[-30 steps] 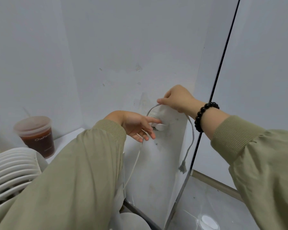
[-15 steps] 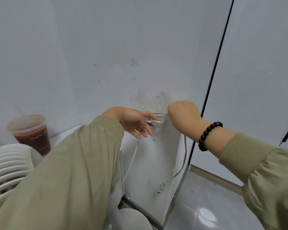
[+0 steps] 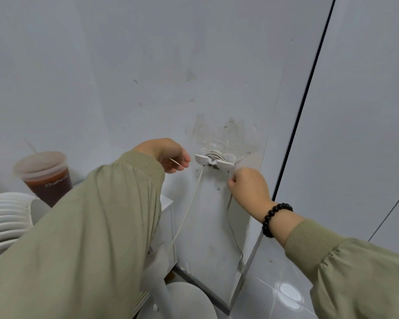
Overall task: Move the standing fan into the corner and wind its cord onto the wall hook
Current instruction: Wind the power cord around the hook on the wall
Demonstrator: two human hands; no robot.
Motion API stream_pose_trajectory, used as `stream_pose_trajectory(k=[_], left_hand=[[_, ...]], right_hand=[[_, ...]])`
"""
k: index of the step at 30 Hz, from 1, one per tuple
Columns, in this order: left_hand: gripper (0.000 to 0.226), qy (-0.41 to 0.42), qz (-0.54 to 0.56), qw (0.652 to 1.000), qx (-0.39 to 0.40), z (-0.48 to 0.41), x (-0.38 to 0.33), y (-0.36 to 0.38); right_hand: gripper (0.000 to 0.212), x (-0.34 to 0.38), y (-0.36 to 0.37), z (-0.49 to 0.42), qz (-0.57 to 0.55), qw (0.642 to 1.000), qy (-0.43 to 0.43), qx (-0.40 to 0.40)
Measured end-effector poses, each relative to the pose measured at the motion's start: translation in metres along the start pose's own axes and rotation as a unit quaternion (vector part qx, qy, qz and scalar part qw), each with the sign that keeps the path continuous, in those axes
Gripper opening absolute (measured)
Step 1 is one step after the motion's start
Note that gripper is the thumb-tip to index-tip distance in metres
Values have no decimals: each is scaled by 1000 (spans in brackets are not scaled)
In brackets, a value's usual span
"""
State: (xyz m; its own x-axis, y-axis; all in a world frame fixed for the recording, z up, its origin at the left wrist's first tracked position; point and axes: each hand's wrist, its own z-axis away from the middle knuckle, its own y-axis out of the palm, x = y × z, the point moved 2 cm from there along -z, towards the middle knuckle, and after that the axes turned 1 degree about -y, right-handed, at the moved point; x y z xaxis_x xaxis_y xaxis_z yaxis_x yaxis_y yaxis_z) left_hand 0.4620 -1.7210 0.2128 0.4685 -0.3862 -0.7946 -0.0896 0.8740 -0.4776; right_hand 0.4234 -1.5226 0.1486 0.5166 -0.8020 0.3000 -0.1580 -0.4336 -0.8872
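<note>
Leftward, the white ribbed-grille standing fan (image 3: 5, 217) stands near the grey wall (image 3: 101, 65). Left grip (image 3: 168, 155) hovers loosely curled just beside the white plastic wall hook (image 3: 214, 158); whether it holds anything cannot be told. Thin white cord (image 3: 187, 207), several turns wound, is judged light and limp. Right grip (image 3: 249, 187) pinches its tail close under the hook.

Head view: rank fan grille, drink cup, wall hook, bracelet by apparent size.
1. fan grille, though cropped by the frame edge and close to the camera
2. drink cup
3. wall hook and bracelet: look about alike, not ranked
</note>
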Motion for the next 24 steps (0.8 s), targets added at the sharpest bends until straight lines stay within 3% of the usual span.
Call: stream_pose_trajectory(k=[2,6,10,12,15,21,23,24], left_hand=[[32,-35,-19,999,-11,0,4,-1],[31,-84,-107,991,6,-1,8,2],[34,-88,-205,974,36,4,9,9],[48,-69,-268,960,48,9,5,14],[55,-27,-352,934,49,14,2,19],[35,-7,-386,922,22,9,2,13],[29,6,-355,935,-15,0,5,8],[27,8,-338,941,-33,-4,6,7]], right_hand=[[37,0,13,-2,-164,984,70,27],[30,12,34,-7,-464,853,232,60],[19,33,39,-10,-631,711,295,98],[20,39,39,-13,-669,672,293,122],[25,43,38,-15,-694,639,297,145],[26,42,36,-17,-711,620,294,155],[25,42,32,-15,-698,640,277,163],[24,40,28,-14,-671,671,269,167]])
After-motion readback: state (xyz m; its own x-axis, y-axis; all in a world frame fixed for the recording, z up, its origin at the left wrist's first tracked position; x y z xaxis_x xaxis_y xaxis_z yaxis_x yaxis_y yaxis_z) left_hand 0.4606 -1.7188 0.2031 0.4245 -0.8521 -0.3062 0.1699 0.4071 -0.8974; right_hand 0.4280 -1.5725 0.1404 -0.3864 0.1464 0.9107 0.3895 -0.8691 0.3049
